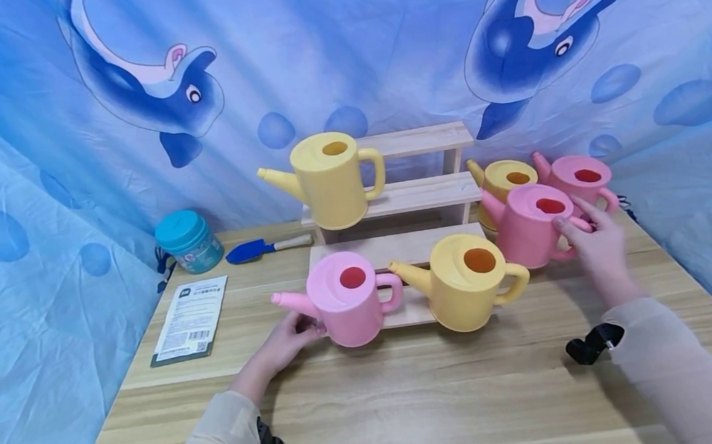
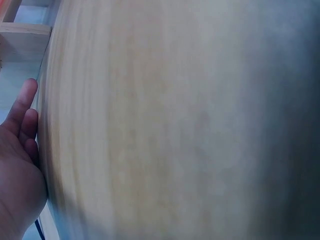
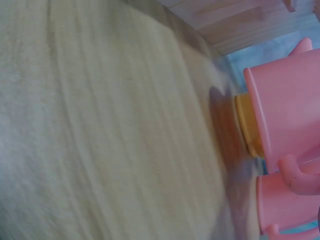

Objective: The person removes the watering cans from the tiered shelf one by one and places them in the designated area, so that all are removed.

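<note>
My right hand (image 1: 599,245) grips the handle of a pink watering can (image 1: 530,225) at the right of the stepped wooden stand. In the right wrist view this pink can (image 3: 287,107) appears raised off the table. My left hand (image 1: 287,341) is beside the stand's lower left end, under the spout of a lighter pink watering can (image 1: 346,309). In the left wrist view, the left hand (image 2: 20,165) has its index finger extended and holds nothing visible. A yellow watering can (image 1: 462,290) sits on the low step; another yellow can (image 1: 333,188) stands higher up.
Behind the held can stand a yellow watering can (image 1: 509,175) and a pink one (image 1: 577,176). On the left lie a teal-lidded jar (image 1: 189,241), a blue trowel (image 1: 268,247) and a white printed packet (image 1: 192,320). A dolphin-printed curtain (image 1: 340,52) encloses the wooden table (image 1: 412,402).
</note>
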